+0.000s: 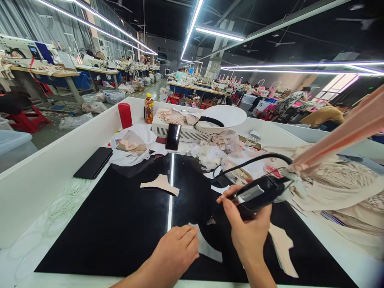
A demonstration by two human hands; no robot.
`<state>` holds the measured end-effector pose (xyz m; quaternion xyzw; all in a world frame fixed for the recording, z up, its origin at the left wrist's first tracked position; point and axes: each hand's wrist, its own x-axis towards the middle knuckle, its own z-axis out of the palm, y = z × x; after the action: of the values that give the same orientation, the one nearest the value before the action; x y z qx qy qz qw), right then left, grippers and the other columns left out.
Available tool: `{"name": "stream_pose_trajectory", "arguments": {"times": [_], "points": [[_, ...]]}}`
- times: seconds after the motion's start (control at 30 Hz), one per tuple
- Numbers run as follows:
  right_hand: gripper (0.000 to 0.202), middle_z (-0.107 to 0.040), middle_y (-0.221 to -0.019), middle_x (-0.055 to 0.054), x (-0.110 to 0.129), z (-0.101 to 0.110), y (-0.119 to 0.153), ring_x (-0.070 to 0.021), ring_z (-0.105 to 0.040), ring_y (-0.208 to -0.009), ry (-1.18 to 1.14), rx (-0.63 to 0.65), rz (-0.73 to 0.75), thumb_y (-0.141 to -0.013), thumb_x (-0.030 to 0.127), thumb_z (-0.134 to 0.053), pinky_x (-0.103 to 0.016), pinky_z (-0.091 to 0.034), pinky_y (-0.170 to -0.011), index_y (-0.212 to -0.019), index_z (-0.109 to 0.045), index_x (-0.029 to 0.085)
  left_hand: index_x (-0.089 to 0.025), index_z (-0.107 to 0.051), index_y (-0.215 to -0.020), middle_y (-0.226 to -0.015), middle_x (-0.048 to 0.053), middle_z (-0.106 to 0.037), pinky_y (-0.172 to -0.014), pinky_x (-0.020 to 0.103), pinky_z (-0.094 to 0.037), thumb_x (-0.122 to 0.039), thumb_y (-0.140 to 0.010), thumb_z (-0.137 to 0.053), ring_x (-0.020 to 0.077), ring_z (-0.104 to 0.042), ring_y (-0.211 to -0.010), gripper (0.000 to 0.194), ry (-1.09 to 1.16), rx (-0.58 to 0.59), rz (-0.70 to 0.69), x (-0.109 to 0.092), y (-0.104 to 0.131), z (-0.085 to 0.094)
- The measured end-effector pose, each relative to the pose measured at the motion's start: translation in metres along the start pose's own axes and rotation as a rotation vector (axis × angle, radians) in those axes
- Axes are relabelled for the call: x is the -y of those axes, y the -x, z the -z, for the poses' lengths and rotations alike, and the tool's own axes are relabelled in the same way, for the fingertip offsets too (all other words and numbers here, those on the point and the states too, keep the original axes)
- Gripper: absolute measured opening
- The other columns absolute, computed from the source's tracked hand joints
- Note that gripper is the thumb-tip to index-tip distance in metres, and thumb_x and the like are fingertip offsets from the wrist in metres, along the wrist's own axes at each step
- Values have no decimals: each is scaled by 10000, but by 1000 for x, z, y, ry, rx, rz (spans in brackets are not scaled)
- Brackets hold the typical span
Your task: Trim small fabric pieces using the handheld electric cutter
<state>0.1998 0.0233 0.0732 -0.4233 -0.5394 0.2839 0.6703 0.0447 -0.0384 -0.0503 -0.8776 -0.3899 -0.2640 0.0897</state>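
- Rows of sewing machines (96, 62) line a workshop lit by strip lights, beyond a white-walled worktop (45, 176).
- A glossy black mat (120, 224) covers much of the worktop's near part.
- Cream fabric (324, 180) lies heaped along the right side.
- A white plastic bag (147, 138) sits at the mat's far left corner, beige cloth inside.
- The person's right hand (250, 228) grips a black handheld tool (264, 192), held above the mat, its cable (253, 159) arching behind.
- The left hand (177, 250) rests palm down, fingers together, touching a pale grey piece (208, 248) on the mat; whether it pinches the piece cannot be told.
- Beige cut pieces (282, 248) lie right of the right wrist.
- A single beige piece (162, 183) lies on the mat, beyond the left hand.
- A dark phone (173, 137) stands propped just past the mat's far edge.
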Motion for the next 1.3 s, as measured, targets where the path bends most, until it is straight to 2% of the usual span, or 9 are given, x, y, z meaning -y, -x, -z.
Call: {"name": "stream_pose_trajectory", "arguments": {"times": [0.07,0.13,0.3,0.5,0.8,1.13,1.3], "points": [[572,-636,-886,24,-2,-9,7,-152,-647,-668,-109,27,-11,-816,223,-819,-313,-578,-630,-1276,-483,281,-131,-656,-1051,-1193,57,-755,-828,333,-555,-349,-1059,-572,209,-711,-1090,234,1,-39,4,0,-1,1],[562,-637,-869,39,-3,-16,12,-140,-648,-664,-186,22,-1,-822,175,-800,-302,-585,-635,-1275,-486,286,-135,-656,-1035,-1179,56,-759,-819,330,-552,-352,-1078,-531,206,-711,-1084,254,6,-62,4,0,-2,2],[528,-660,-843,53,-9,-23,16,-118,-647,-618,-219,-11,6,-829,121,-762,-268,-577,-604,-1248,-488,289,-143,-653,-1040,-1179,49,-759,-827,331,-548,-348,-1078,-533,208,-707,-1084,241,13,-50,23,-1,-3,7],[513,-656,-829,54,-13,-21,16,-119,-654,-597,-205,-24,10,-832,125,-757,-264,-576,-589,-1237,-481,277,-141,-662,-1028,-1168,46,-760,-837,317,-542,-333,-1103,-471,193,-702,-1088,281,-7,-60,10,-2,-5,12],[505,-665,-828,66,-15,-23,17,-104,-652,-614,-198,-26,37,-837,75,-719,-256,-587,-621,-1232,-497,299,-146,-657,-1039,-1155,48,-763,-823,330,-547,-328,-1135,-345,197,-714,-1072,374,-12,-73,29,-2,-3,5],[505,-653,-841,66,-15,-28,19,-108,-642,-614,-275,-36,-12,-867,116,-712,-268,-575,-617,-1274,-483,307,-162,-656,-1076,-1170,40,-757,-821,332,-554,-347,-1133,-351,196,-711,-1080,362,-4,-58,15,2,1,3],[482,-638,-846,49,-17,-30,22,-121,-616,-625,-260,4,-13,-882,143,-712,-262,-541,-577,-1266,-465,296,-151,-649,-1099,-1192,41,-752,-847,333,-555,-343,-1133,-350,193,-700,-1110,357,1,-39,12,3,0,7]]}}
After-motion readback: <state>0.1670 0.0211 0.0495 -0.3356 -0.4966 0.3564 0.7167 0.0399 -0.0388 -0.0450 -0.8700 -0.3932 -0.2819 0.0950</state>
